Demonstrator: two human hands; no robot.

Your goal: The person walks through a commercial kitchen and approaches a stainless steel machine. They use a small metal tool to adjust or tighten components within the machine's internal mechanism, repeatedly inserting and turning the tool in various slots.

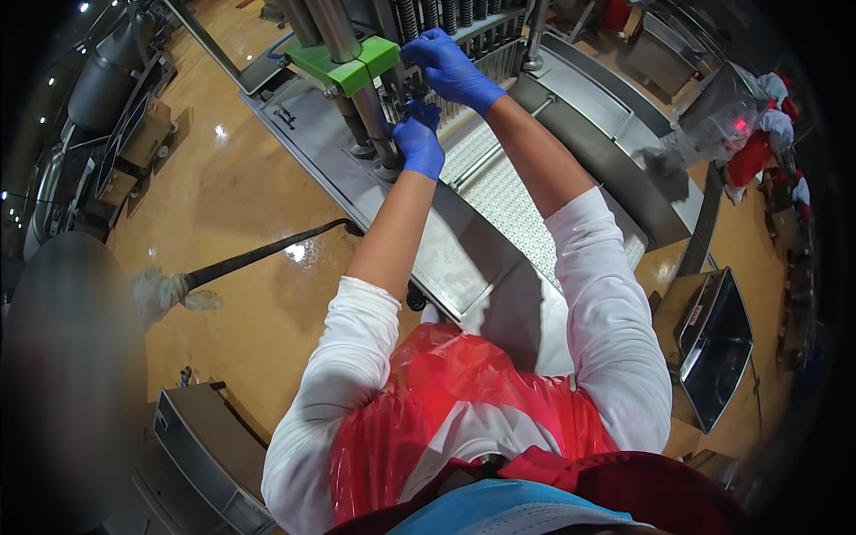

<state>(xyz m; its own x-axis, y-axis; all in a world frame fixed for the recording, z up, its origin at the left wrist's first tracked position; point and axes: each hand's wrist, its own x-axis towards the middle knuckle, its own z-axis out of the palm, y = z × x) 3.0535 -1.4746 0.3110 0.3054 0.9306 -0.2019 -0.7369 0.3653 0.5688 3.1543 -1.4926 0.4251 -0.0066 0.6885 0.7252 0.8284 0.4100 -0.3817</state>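
Both my hands wear blue gloves and reach into a steel machine with rows of springs and thin needles (501,62). My left hand (419,143) is closed at small dark metal fittings beside a steel post (380,125); what its fingers hold is hidden. Farther off and a little to the right, my right hand (453,71) has its fingers bent together near the edge of a bright green block (352,64). Whatever it grips does not show. The green block sits around the upright steel posts. Below the needles runs a white textured conveyor belt (513,192).
Small metal parts (284,116) lie on the machine's left ledge. A dark hose (267,250) crosses the tan floor to the left. Steel bins (713,343) stand at right and lower left. Several people in red and white (758,152) are at the far right.
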